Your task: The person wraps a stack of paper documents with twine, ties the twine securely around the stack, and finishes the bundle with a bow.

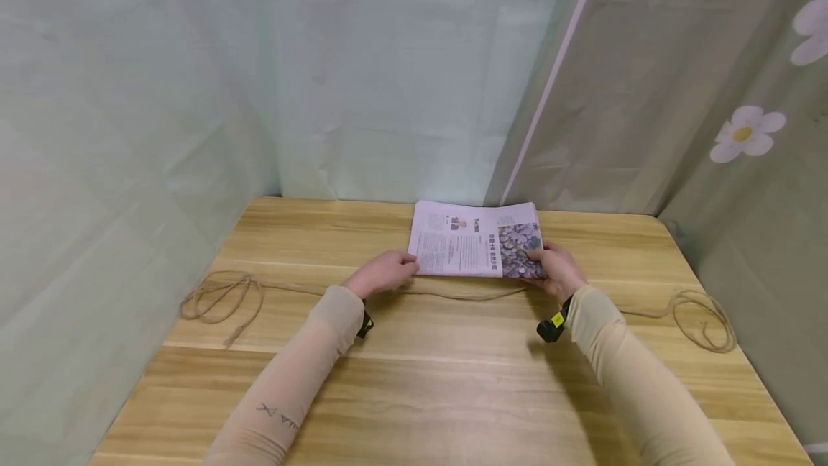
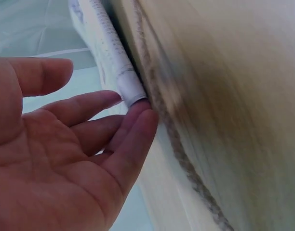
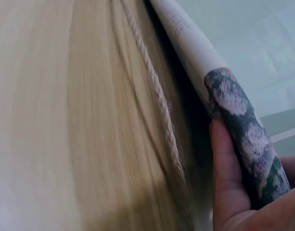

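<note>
A folded newspaper (image 1: 453,243) lies near the table's back edge in the head view, its right part printed with a flower-like picture. The right hand (image 1: 558,270) grips its right front corner, thumb on top and fingers beneath; the right wrist view shows the fingers (image 3: 227,168) under the folded edge (image 3: 244,125). At the left front corner is the left hand (image 1: 384,272), whose fingertips touch the newspaper's end (image 2: 130,86) in the left wrist view, the thumb held away from it. A thin twine (image 1: 466,298) runs along the table just in front of the newspaper.
The twine's left end lies in loose loops (image 1: 223,298) on the wooden table (image 1: 414,394), and its right end forms another coil (image 1: 704,321). Pale curtains (image 1: 414,78) hang behind the table and at both sides, with white flowers (image 1: 747,134) on the right one.
</note>
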Available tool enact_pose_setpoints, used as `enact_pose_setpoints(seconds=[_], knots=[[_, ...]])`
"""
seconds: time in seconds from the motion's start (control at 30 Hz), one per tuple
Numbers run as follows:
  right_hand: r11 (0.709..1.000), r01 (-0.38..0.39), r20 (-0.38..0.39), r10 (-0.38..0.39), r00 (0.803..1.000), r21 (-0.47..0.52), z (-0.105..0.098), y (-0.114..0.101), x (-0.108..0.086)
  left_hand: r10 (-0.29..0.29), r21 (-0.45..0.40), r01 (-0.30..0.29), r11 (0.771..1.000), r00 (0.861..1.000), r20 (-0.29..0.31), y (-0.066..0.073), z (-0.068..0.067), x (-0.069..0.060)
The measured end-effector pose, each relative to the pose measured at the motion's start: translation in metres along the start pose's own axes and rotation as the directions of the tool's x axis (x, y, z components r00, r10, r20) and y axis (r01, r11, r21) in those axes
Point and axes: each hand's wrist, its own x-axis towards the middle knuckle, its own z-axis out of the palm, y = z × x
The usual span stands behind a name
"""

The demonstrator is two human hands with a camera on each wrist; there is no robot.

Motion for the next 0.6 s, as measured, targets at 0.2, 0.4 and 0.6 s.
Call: enact_pose_setpoints(seconds=[0.2,0.4,0.6], knots=[[0.999,0.03,-0.007,-0.03,1.0,0.035,0.001,0.003,-0.004,0.031,-0.059,-0.035,0.998,0.997,-0.066,-0.003,-0.001,-0.001],[0.995,0.051,0.013,-0.052,0.999,0.091,0.0,0.0,-0.011,0.06,-0.164,-0.084,0.983,0.988,-0.145,-0.006,-0.009,-0.004],[0.991,0.08,0.077,-0.089,0.993,0.107,-0.002,0.0,-0.021,0.005,-0.436,-0.063,0.898,0.991,-0.133,-0.01,-0.018,-0.008]])
